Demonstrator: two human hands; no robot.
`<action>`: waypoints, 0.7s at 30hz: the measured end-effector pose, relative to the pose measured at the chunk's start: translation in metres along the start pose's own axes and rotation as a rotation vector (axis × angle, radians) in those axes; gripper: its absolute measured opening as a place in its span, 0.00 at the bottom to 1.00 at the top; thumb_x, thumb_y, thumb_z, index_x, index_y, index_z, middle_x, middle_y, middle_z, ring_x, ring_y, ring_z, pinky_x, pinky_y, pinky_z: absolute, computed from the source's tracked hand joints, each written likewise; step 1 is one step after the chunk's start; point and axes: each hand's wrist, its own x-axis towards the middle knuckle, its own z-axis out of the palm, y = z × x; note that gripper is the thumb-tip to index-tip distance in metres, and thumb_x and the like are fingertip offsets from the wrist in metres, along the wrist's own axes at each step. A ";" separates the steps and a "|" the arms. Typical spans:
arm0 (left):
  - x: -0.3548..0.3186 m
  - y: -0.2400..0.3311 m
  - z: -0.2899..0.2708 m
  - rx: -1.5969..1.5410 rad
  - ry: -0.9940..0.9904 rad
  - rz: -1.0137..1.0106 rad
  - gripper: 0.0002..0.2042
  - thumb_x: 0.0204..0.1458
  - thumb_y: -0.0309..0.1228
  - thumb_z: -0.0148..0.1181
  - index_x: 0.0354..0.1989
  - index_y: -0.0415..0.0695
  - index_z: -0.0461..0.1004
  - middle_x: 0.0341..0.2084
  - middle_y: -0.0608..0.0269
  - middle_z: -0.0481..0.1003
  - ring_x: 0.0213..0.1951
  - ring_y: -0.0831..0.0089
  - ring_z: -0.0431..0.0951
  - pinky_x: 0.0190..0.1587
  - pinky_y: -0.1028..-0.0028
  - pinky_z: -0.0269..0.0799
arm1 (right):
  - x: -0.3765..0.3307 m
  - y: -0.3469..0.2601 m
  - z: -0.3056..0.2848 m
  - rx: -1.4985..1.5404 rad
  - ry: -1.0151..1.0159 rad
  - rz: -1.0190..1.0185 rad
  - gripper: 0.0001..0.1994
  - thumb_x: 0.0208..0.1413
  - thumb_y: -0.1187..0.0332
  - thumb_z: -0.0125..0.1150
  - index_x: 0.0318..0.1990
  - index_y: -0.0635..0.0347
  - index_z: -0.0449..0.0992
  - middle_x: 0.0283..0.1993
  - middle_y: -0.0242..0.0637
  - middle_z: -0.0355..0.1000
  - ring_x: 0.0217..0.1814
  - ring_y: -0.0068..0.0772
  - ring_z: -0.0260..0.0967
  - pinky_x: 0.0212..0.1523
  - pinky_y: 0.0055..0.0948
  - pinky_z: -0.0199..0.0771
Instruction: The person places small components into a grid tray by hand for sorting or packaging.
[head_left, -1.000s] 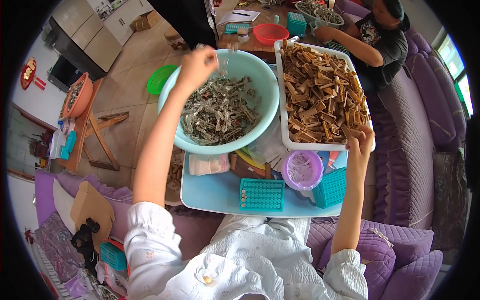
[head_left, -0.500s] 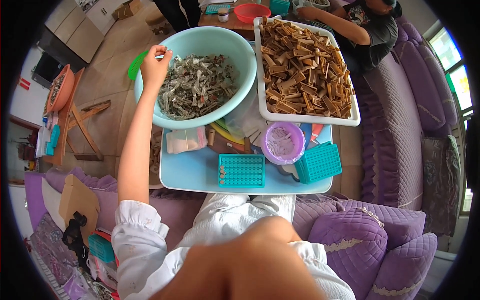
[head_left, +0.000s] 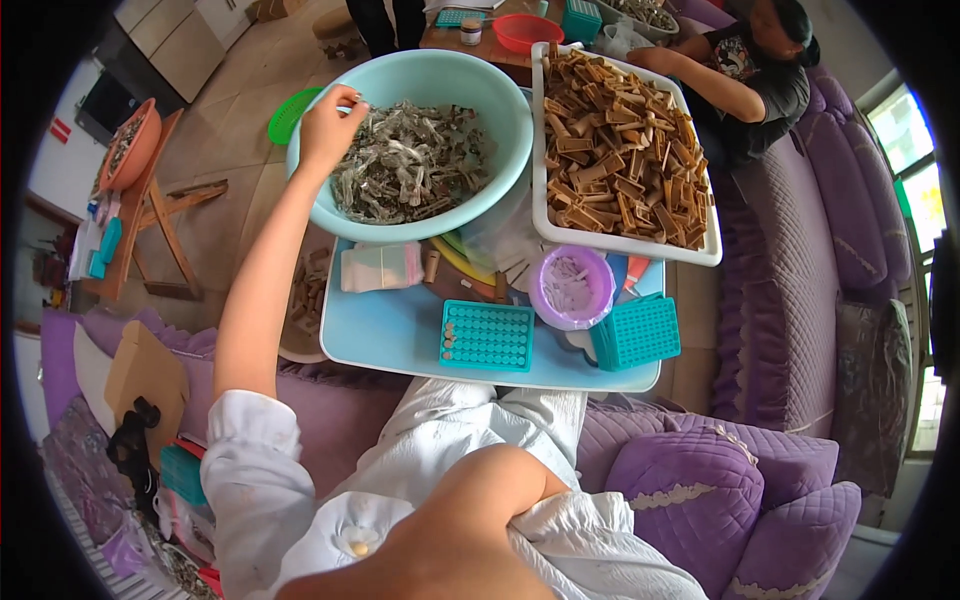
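Observation:
My left hand (head_left: 332,128) hovers over the left rim of a large pale-blue basin (head_left: 518,125). Its thumb and fingers are pinched together; what they hold, if anything, is too small to make out. Inside the basin lies a heap of crumpled, shiny clear-plastic pieces (head_left: 410,165) with dark bits. My right forearm (head_left: 480,500) bends up close to the camera at the bottom, and its hand is out of view. On the blue table (head_left: 385,335) sits a teal holed tray (head_left: 487,337), with several small tan round pieces (head_left: 448,340) in its left holes.
A white tray (head_left: 630,250) heaped with small brown trough-shaped pieces stands right of the basin. Nearby are a purple tub (head_left: 608,300) of whitish strips, stacked teal trays (head_left: 640,332) and a clear box (head_left: 380,268). Another person (head_left: 750,85) works at the far right; a purple sofa (head_left: 775,230) runs alongside.
The view has shifted, so the table things sit slightly differently in the picture. My left hand stays pinched by the basin's left rim. My bent right arm shows at a different angle.

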 end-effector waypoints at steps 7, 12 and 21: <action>-0.012 0.010 -0.003 0.134 -0.159 0.023 0.06 0.43 0.30 0.51 0.30 0.45 0.69 0.25 0.58 0.72 0.31 0.60 0.72 0.31 0.64 0.67 | -0.001 -0.004 0.008 -0.107 0.045 0.002 0.10 0.51 0.72 0.43 0.26 0.67 0.71 0.24 0.41 0.68 0.23 0.36 0.66 0.22 0.27 0.67; -0.033 0.004 -0.005 0.574 -0.600 0.424 0.07 0.42 0.32 0.54 0.30 0.45 0.69 0.25 0.61 0.72 0.29 0.66 0.73 0.32 0.69 0.67 | -0.004 -0.005 0.016 -0.203 0.126 0.045 0.15 0.55 0.65 0.45 0.23 0.64 0.73 0.26 0.41 0.68 0.24 0.33 0.66 0.23 0.24 0.67; -0.035 0.003 0.001 0.222 -0.343 0.192 0.08 0.43 0.31 0.53 0.32 0.45 0.69 0.29 0.57 0.73 0.31 0.67 0.74 0.34 0.72 0.68 | 0.000 -0.023 0.019 -0.180 0.127 0.184 0.15 0.56 0.67 0.40 0.26 0.64 0.72 0.27 0.40 0.67 0.24 0.31 0.65 0.24 0.22 0.66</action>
